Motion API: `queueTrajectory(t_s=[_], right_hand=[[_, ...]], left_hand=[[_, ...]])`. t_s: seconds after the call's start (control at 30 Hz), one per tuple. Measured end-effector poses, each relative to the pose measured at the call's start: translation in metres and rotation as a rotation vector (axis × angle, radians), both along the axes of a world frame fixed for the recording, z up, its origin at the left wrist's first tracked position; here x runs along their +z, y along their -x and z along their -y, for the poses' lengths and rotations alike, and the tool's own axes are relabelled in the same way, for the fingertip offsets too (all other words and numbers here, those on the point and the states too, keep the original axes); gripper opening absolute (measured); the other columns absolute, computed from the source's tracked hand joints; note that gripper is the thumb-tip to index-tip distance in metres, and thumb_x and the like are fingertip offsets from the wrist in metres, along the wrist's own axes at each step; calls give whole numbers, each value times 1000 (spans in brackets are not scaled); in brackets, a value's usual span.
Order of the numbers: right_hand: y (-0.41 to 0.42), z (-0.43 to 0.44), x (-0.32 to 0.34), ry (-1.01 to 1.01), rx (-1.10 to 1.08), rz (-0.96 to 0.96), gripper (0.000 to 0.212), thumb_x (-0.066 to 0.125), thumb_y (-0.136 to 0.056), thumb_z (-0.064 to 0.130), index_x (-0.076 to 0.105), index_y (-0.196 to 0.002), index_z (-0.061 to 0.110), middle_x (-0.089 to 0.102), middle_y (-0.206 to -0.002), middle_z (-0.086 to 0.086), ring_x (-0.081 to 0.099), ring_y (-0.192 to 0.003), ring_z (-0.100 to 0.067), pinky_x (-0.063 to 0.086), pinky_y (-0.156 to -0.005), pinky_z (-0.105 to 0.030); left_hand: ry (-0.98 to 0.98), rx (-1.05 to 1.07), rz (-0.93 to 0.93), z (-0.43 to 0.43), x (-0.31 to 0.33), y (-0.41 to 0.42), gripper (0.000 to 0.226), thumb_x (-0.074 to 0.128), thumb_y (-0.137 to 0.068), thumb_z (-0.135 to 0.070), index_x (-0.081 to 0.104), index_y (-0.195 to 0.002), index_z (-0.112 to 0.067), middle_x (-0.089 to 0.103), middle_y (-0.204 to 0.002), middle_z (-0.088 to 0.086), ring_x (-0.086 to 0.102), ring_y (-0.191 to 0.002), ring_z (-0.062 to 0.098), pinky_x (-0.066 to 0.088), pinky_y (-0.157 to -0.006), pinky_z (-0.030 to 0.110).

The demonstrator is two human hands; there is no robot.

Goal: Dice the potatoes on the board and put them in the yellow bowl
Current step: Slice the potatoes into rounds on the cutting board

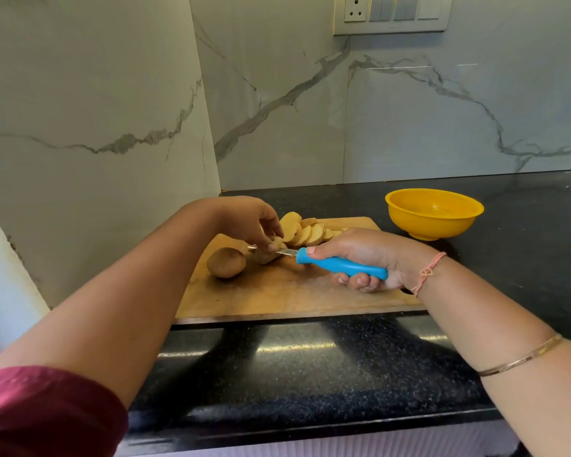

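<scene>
The knife [340,266] lies level over the middle of the cutting board [277,295]. Its long axis runs side to side, its tip points at the board's left end, and its blade is sunk into the potato piece [263,257]. The right hand [366,255] clenches the blue handle, fingers curled beneath. The left hand [254,222] arches from above and pinches that piece. A whole potato [226,262] sits on the board's left part. The slices [305,233] lean along its far edge. The yellow bowl [434,212] stands beyond the board's far right corner, apart from it. Bare wood runs along the near edge.
</scene>
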State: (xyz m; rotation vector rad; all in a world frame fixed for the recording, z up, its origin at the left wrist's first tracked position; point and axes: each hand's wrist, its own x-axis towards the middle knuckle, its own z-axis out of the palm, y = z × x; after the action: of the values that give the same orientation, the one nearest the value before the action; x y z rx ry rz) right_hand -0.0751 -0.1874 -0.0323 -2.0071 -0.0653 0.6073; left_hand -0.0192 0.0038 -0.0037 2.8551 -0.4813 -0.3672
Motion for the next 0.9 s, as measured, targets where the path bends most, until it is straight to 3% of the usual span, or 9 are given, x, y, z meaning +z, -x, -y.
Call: queueTrajectory(t_s=[0.1, 0.27, 0.43, 0.6, 0.77, 0.9], right_hand=[[1, 1, 1, -13, 7, -22, 33, 58, -89, 42, 52, -113, 19, 48, -57, -1, 34, -29, -2, 27, -28, -11], [5, -7, -1, 20, -12, 27, 21, 56, -91, 42, 51, -98, 23, 49, -59, -2, 36, -30, -3, 29, -30, -12], [13, 2, -1, 57, -19, 63, 28, 56, -91, 42, 50, -111, 23, 51, -61, -3, 36, -33, -4, 30, -32, -12], [17, -3, 3, 35, -32, 48, 18, 56, -92, 40, 51, -97, 24, 50, -63, -3, 36, -31, -3, 29, -30, -13], [15, -30, -11, 21, -71, 136, 34, 53, -94, 39, 50, -120, 17, 51, -63, -3, 39, -33, -5, 30, -31, -14], [19, -30, -14, 16, -76, 146, 41, 51, -95, 38, 46, -130, 17, 51, -62, -3, 39, -36, -5, 30, -31, -14]], left_hand=[[64, 44, -25, -2, 0, -2, 31, 61, -91, -18, 62, -122, -14, 62, -120, 3, 55, -101, 13, 46, -79, 17], [57, 118, -45, 3, 0, -7, 34, 62, -90, -20, 62, -123, -10, 62, -117, 6, 55, -101, 18, 47, -86, 25], [109, 202, -55, 0, -2, -9, 33, 64, -89, -22, 64, -119, -9, 63, -114, 6, 57, -99, 18, 48, -83, 24], [121, 271, -38, 5, -1, -10, 39, 66, -87, -24, 63, -122, -6, 63, -115, 7, 58, -98, 19, 48, -83, 25], [152, 337, -24, 6, -3, -8, 39, 68, -85, -25, 65, -118, -4, 64, -104, 6, 59, -93, 17, 48, -72, 19], [203, 411, -20, 4, -8, -9, 38, 68, -85, -28, 66, -114, -4, 66, -107, 7, 61, -93, 17, 50, -86, 26]])
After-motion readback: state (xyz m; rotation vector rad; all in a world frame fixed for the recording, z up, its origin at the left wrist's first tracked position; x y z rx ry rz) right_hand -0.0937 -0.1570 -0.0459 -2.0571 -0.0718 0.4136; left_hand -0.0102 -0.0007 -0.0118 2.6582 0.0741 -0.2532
